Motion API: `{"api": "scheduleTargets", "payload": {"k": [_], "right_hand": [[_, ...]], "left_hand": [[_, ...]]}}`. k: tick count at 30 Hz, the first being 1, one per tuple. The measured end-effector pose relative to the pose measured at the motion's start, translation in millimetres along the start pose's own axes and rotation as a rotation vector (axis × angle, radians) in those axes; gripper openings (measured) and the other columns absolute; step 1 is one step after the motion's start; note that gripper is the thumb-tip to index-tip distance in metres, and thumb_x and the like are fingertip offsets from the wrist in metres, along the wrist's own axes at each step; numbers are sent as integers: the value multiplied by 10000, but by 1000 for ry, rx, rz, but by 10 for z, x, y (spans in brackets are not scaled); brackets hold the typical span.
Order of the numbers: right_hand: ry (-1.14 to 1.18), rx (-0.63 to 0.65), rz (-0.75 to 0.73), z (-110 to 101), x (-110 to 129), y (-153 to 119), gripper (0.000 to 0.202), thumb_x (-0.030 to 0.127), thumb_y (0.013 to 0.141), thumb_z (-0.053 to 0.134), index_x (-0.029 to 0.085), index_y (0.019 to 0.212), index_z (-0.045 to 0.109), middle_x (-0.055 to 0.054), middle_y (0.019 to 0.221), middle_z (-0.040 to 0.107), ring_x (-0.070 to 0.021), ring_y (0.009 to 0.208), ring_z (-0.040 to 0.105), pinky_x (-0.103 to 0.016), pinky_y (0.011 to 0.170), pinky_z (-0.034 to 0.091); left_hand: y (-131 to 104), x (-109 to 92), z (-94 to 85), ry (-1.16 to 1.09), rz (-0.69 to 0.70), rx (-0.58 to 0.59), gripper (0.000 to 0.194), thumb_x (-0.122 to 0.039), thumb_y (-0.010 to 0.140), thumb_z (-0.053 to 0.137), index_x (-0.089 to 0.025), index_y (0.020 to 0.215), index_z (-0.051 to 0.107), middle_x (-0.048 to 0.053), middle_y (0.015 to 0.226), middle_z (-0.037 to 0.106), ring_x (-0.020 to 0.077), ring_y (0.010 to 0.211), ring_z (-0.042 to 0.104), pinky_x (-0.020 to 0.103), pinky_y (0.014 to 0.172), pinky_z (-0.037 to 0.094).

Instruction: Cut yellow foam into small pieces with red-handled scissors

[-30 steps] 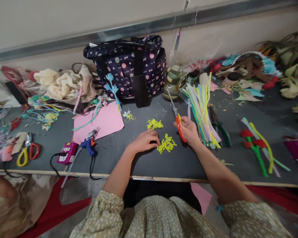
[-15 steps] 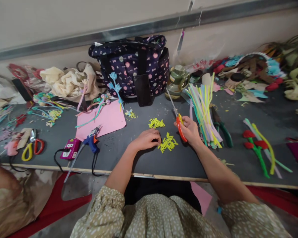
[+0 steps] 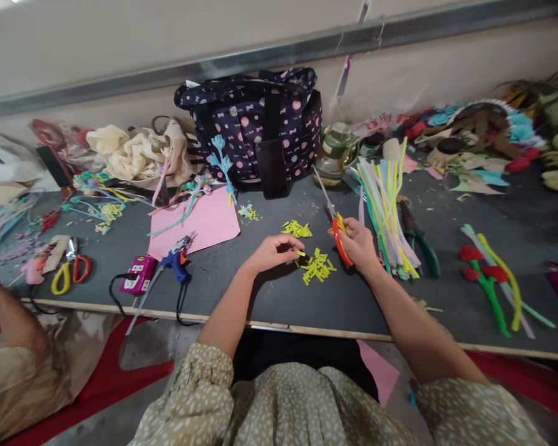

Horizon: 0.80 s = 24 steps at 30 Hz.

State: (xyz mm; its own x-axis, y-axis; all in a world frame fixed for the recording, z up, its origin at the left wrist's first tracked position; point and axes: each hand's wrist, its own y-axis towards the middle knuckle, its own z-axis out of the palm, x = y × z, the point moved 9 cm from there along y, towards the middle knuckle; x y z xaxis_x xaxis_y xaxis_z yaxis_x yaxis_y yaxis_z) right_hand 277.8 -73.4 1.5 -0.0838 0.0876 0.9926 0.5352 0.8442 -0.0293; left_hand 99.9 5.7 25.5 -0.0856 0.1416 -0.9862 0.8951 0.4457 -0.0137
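Observation:
My left hand (image 3: 275,251) pinches a short yellow pipe cleaner piece (image 3: 300,253) between thumb and fingertips, a little above the table. Just right of it lies a loose pile of yellow-green cut pieces (image 3: 318,267), and a second, finer pile (image 3: 297,229) sits behind. My right hand (image 3: 357,243) is wrapped round the orange and yellow handles of a pair of scissors (image 3: 339,238). Their blades look closed and point away from me toward the green jar (image 3: 337,148). A bundle of pastel pipe cleaners (image 3: 387,214) lies right of that hand.
Green-handled pliers (image 3: 421,241) and red-and-green pipe cleaner flowers (image 3: 486,279) lie to the right. Left are a blue glue gun (image 3: 177,260), pink sheet (image 3: 198,220) and another pair of scissors (image 3: 70,269). A phone (image 3: 270,168) leans on a patterned bag (image 3: 255,124). A co-worker's arm (image 3: 13,316) shows far left.
My left hand has lifted off the table beside the pile and now pinches one yellow piece. The right hand still holds the scissors in nearly the same place. The view has shifted slightly.

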Motion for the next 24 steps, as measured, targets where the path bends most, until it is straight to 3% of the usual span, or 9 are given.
{"api": "scheduleTargets", "payload": {"k": [10, 15, 19, 24], "right_hand": [[-90, 18, -33, 16, 56, -36, 353, 496, 719, 652, 185, 853, 551, 22, 633, 574, -65, 477, 396, -207, 440, 258], [-152, -7, -39, -1, 108, -54, 326, 467, 706, 673, 183, 791, 537, 56, 554, 496, -50, 451, 331, -207, 437, 235], [-96, 21, -35, 27, 104, -49, 317, 456, 716, 660, 181, 829, 548, 31, 617, 562, -63, 474, 392, -209, 442, 256], [-74, 30, -20, 36, 72, -41, 309, 435, 714, 666, 185, 861, 561, 17, 647, 596, -77, 497, 441, -209, 446, 275]], "left_hand": [[21, 14, -228, -40, 97, -209, 208, -355, 755, 669, -152, 799, 682, 47, 838, 614, 128, 776, 557, 260, 731, 416], [22, 118, -231, -85, 33, -218, 210, -344, 717, 702, -148, 791, 686, 45, 807, 642, 121, 726, 565, 254, 688, 419], [14, 211, -222, -128, -50, -213, 230, -344, 692, 719, -139, 778, 660, 32, 755, 643, 99, 649, 552, 235, 635, 409], [13, 179, -196, -151, -61, -158, 222, -336, 711, 691, -131, 776, 631, 27, 746, 629, 95, 651, 554, 229, 637, 408]]}}
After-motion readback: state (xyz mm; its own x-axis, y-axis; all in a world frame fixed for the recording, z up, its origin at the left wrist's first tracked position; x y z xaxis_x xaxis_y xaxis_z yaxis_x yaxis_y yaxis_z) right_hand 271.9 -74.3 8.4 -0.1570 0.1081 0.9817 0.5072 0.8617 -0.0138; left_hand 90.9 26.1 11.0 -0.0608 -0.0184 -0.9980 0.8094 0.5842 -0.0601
